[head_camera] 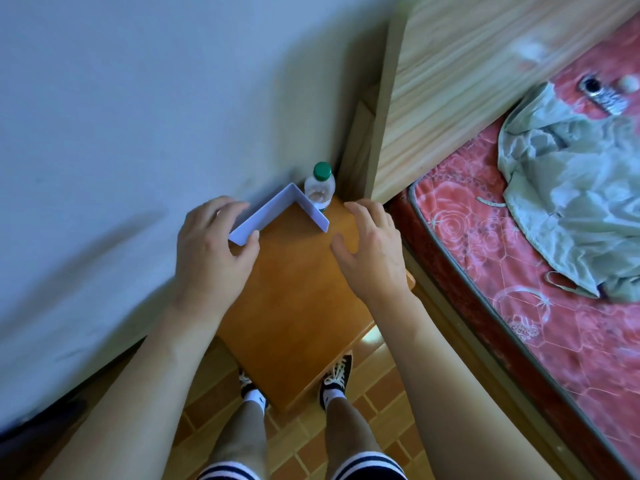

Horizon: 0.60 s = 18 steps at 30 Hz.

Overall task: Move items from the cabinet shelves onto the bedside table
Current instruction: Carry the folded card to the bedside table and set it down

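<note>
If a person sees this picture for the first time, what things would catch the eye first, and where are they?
Probably the two bare hands above the orange-brown bedside table: the left hand touches one end of a white L-shaped folded piece, while the right hand hovers open. Behind the piece, in the table's far corner by the wall, stands a clear bottle with a green cap. On the right, a pale green garment lies crumpled on the red floral mattress.

Orange-brown wooden bedside table (298,306) between pale wall on the left and red-patterned mattress (519,306) on the right, white L-shaped folded card (277,211) standing at its far end, green-capped clear plastic bottle (320,188) just behind the card, in the far corner beside the light wooden headboard (450,91), crumpled pale green garment (571,188) on the mattress
</note>
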Motion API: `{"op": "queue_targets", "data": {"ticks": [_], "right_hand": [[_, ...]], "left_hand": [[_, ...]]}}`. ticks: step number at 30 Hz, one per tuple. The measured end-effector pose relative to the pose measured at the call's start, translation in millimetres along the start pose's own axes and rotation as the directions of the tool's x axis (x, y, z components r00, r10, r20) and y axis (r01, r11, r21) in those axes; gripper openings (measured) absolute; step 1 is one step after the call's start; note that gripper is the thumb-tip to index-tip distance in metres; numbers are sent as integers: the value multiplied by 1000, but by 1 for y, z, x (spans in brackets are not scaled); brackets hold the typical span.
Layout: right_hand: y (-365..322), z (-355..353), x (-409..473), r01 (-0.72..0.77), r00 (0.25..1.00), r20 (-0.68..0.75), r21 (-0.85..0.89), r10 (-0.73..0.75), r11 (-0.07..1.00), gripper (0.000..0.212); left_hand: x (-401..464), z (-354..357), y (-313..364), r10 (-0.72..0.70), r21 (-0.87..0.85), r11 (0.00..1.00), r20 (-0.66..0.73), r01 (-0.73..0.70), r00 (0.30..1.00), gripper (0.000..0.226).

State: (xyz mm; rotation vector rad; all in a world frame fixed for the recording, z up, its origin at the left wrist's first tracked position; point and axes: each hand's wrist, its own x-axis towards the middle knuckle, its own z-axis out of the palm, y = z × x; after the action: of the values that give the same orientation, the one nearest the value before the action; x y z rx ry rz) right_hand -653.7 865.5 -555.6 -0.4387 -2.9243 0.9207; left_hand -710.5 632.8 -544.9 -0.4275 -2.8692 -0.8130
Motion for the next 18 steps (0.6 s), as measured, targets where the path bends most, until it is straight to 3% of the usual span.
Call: {"op": "queue_targets", "data": {"ticks": [5, 11, 18], "right_hand": [[-45, -85, -6, -10, 1000, -10, -14, 10, 1000, 58], [-96, -181, -18, -53, 990, -127, 29, 56, 998, 61], [-149, -285, -40, -72, 947, -313, -6, 66, 997, 63]], "left_hand": [[11, -72, 47, -11, 8, 1000, -13, 12, 1000, 46], [33, -146, 120, 20, -62, 998, -54, -23, 998, 53], [79, -210, 204, 217, -221, 944, -139, -244, 966, 45]]}}
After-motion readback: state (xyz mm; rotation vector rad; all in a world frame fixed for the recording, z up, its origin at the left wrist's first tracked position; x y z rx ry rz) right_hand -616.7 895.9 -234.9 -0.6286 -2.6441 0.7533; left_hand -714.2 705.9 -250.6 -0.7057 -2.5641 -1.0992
